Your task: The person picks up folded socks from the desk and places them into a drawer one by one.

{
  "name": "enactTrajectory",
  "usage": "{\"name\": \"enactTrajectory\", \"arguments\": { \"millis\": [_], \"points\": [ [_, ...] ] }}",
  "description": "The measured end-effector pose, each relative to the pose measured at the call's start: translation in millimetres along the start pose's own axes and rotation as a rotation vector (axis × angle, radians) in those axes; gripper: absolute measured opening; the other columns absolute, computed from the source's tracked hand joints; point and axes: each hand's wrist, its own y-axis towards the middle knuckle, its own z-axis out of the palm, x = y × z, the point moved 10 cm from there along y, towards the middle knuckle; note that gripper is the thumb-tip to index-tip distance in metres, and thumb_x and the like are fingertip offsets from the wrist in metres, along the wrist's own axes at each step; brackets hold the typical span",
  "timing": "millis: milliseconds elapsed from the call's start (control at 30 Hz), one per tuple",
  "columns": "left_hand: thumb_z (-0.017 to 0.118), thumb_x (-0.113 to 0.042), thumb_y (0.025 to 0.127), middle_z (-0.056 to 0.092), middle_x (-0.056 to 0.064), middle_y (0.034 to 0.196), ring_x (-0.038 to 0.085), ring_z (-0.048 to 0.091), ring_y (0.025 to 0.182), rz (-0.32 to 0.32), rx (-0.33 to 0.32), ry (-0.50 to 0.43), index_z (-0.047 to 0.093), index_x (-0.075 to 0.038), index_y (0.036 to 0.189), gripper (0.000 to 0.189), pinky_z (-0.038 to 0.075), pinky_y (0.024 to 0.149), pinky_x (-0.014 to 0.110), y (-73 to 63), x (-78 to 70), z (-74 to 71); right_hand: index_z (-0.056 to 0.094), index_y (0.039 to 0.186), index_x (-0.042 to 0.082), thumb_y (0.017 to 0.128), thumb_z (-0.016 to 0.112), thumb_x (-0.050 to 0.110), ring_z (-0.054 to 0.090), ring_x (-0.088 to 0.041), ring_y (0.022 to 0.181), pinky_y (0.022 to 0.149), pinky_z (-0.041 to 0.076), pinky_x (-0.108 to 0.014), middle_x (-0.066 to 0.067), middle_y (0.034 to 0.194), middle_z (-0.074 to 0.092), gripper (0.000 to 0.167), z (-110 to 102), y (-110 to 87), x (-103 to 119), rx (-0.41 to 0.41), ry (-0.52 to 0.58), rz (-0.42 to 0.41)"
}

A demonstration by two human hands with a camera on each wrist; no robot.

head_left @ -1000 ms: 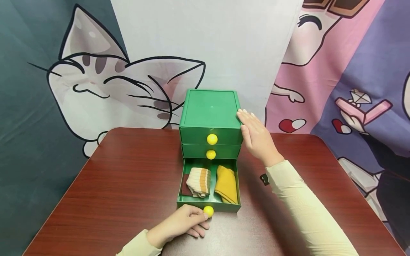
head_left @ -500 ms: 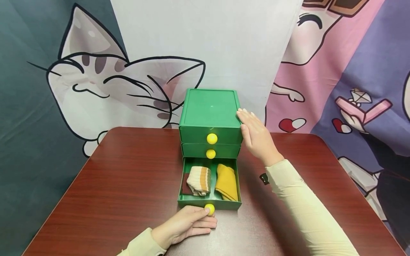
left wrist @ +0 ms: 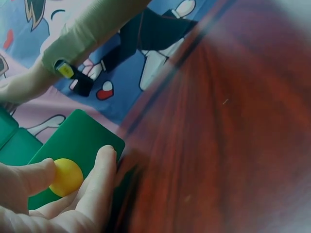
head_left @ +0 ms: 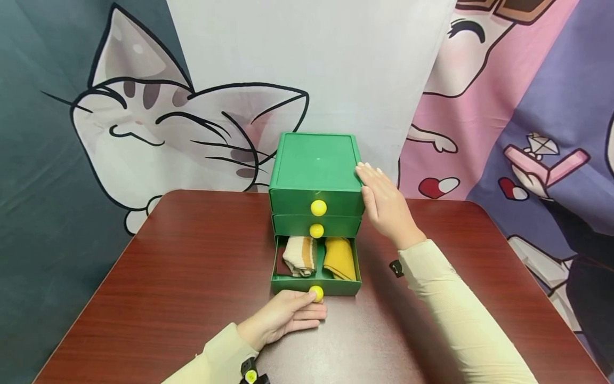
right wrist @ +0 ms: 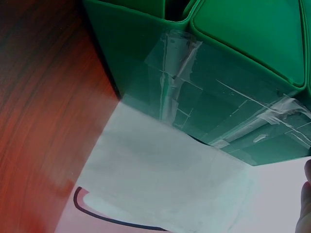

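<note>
A green drawer cabinet (head_left: 314, 162) stands at the back of the table, its bottom drawer (head_left: 341, 288) partly pulled out. My left hand (head_left: 288, 314) holds that drawer's round yellow knob (left wrist: 66, 177) between thumb and fingers, the other fingers reaching straight beneath it. Flat against the cabinet's right side rests my right hand (head_left: 386, 210), fingertips at the top edge. Inside the drawer lie a folded cream-and-orange striped cloth (head_left: 299, 257), a dark red one (head_left: 283, 266) partly under it, and a folded yellow cloth (head_left: 339, 260) on the right.
Two upper drawers with yellow knobs (head_left: 318, 207) are closed. The cabinet stands on a reddish-brown wooden table (head_left: 192, 266), with a cartoon-print cloth backdrop (head_left: 230, 128) behind. Clear tape (right wrist: 175, 77) runs over the cabinet's side.
The bottom drawer has slid inward, away from me, with my left hand following at its knob. The left fingers have straightened. My right hand keeps its place on the cabinet's side.
</note>
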Motion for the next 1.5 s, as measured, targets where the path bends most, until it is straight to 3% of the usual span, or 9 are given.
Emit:
{"name": "enactTrajectory", "arguments": {
  "millis": [367,700,1000,1500],
  "points": [
    [0.052,-0.025,0.108,0.061,0.034,0.129,0.032,0.066,0.117,0.055,-0.004,-0.042,0.049,0.019,0.136,0.052,0.055,0.099,0.04,23.4,-12.5,-8.3,0.05,0.146,-0.005,0.112,0.03,0.031,0.045,-0.035,0.141,0.123,0.027,-0.044,-0.019,0.149,0.052,0.054,0.8,-1.2,-0.4,-0.007,-0.003,0.001],
    [0.049,-0.022,0.109,0.058,0.035,0.132,0.028,0.067,0.114,0.09,0.002,-0.052,0.046,0.02,0.136,0.05,0.054,0.099,0.039,36.2,-22.0,-11.7,0.05,0.147,-0.004,0.112,0.033,0.029,0.044,-0.033,0.142,0.123,0.027,-0.045,-0.019,0.15,0.051,0.051,1.3,-2.3,-1.9,-0.009,-0.006,0.001],
    [0.048,-0.022,0.11,0.053,0.038,0.135,0.032,0.064,0.12,0.146,-0.051,-0.103,0.046,0.021,0.136,0.051,0.054,0.1,0.04,53.4,-33.1,-21.1,0.05,0.147,-0.004,0.112,0.032,0.03,0.044,-0.033,0.142,0.124,0.026,-0.042,-0.019,0.15,0.051,0.052,1.0,-2.9,-0.9,-0.007,0.001,0.004],
    [0.048,-0.025,0.11,0.051,0.038,0.138,0.041,0.055,0.129,0.186,-0.113,-0.128,0.044,0.02,0.139,0.054,0.053,0.101,0.042,74.0,-46.5,-28.3,0.049,0.147,-0.005,0.11,0.039,0.021,0.044,-0.033,0.142,0.124,0.025,-0.042,-0.019,0.15,0.051,0.047,0.0,-0.4,0.7,-0.007,-0.005,0.008]
  ]
}}
